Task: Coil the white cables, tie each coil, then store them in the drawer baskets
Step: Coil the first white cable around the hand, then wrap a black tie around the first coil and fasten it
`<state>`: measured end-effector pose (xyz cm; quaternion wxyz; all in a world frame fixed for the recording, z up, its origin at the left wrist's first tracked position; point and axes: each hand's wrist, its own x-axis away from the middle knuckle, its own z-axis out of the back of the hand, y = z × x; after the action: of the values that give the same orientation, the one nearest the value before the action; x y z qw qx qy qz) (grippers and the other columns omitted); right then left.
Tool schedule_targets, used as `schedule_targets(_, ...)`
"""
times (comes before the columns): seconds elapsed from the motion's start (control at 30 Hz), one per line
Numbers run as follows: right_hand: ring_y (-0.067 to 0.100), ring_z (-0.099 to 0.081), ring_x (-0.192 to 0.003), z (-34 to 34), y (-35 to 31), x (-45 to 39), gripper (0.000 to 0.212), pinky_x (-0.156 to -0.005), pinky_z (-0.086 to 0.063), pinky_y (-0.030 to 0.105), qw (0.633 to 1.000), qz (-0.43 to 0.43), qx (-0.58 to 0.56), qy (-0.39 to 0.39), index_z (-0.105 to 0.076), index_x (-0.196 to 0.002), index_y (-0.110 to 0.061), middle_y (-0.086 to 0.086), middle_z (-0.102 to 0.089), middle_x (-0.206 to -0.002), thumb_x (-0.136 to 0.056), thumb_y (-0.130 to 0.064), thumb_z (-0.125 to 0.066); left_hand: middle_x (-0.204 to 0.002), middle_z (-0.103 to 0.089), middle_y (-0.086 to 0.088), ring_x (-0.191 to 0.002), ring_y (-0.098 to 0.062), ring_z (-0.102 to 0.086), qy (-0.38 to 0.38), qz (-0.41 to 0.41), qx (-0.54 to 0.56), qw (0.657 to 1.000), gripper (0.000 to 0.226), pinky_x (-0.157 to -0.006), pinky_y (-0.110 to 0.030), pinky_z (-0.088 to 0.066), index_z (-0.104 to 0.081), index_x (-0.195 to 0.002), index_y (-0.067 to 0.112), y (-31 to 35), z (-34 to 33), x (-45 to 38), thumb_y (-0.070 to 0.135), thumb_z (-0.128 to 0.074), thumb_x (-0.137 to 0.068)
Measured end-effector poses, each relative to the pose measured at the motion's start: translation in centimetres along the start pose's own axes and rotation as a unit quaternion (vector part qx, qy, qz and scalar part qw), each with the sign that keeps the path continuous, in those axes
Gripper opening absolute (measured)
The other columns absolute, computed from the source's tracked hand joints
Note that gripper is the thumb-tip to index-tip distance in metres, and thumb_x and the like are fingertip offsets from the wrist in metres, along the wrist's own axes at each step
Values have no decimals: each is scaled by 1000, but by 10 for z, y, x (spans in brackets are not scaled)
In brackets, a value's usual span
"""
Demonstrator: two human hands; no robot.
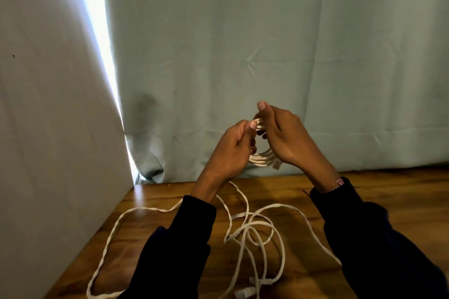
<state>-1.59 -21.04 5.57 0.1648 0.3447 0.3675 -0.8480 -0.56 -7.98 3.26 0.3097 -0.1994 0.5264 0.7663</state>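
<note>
Above the wooden table (401, 192), both hands are raised in front of the grey-green curtain (267, 31). Left hand (229, 150) has its fingers curled and pinches the top of a small white cable coil (261, 160) with the thumb. Right hand (289, 138) grips the same coil from the other side, thumb pointing up. One coil shows about four loops. Loose white cables (245, 230) lie tangled on the table below; their number I cannot tell.

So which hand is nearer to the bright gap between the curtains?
Left. The left hand is raised above the table toward the side of the bright gap, gripping the small cable coil. The right hand grips the coil's far side, farther from the gap.
</note>
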Motion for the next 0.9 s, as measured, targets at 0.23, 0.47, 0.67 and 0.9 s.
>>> schedule_targets(0.23,19,-63,-109,55,2,19,47,-95,-52,42,997,25,64,-28,-62,-132,-17,5,-67,-125,-108,-42,-29,-72,-48,1,-67,-9,-48,-15,-9,21,1000,31,-69,-23,-48,-51,-85,21,4,-3,2,37,-34,-106)
schedule_targets(0.47,9,-66,-102,109,25,37,31,-92,-56,38,993,9,105,-52,-63,-129,-19,-3,-69,-120,-106,-28,-45,-71,-46,1,-66,-8,-46,-54,5,31,998,33,-61,-13,-43,-50,-87,16,8,-23,5,37,-34,-107)
schedule_targets(0.67,2,-67,-83,124,49,41,20,-73,-49,19,971,-67,189,-134,-72,-115,-21,-7,-72,-94,-97,-20,-64,-70,-47,3,-68,-12,-48,-65,36,29,997,31,-67,-27,-44,-49,-83,21,-2,-52,5,37,-36,-107)
schedule_targets(0.9,10,-67,-84,98,126,46,18,-78,-47,21,936,-145,238,-215,-76,-106,-20,0,-75,-98,-89,-14,-72,-71,-47,3,-67,-13,-49,-56,79,31,995,31,-68,-31,-43,-49,-83,20,-15,-79,-3,34,-36,-108)
